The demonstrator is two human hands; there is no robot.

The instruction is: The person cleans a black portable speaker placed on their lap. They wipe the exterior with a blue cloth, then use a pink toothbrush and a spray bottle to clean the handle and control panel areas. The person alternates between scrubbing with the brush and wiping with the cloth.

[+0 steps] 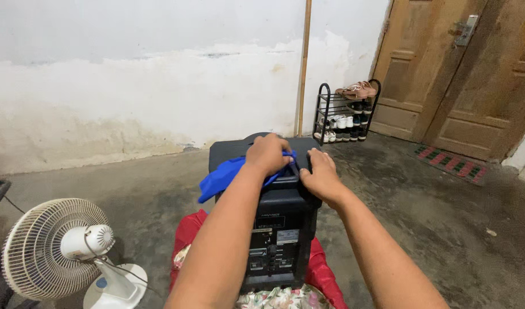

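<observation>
- A black speaker box (279, 229) is seen standing upright in front of the person, its back panel of sockets and labels turned toward the camera, on something draped in red cloth (185, 237) with a flowered fabric (274, 298) at the bottom edge.
- The left hand (267, 153) is pressed on the top of the box, fingers curled down around a blue cloth (222, 176); the cloth is bunched under the palm and its loose end hangs off the left side of the box.
- The right hand (319, 174) is laid on the top right edge of the box, fingers bent over the rim and holding nothing but the box itself, as if it is being steadied.
- The step in hand is judged to be the wiping of the top of the box, with the cloth worked by the left hand while the box is braced by the right.
- The next move is judged to call for a firm brace and a steady sweep of the cloth across the top, since the box is tall and stands on soft cloth.
- The fingertips of both hands are hidden over the far side, so how tightly they are closed cannot be told.
- The front of the box and what carries it are not shown.
- A white standing fan (56, 249) is cut off at lower left; a shoe rack (345, 114) stands by the wooden door (445, 74), its shoes too small to make out.
</observation>
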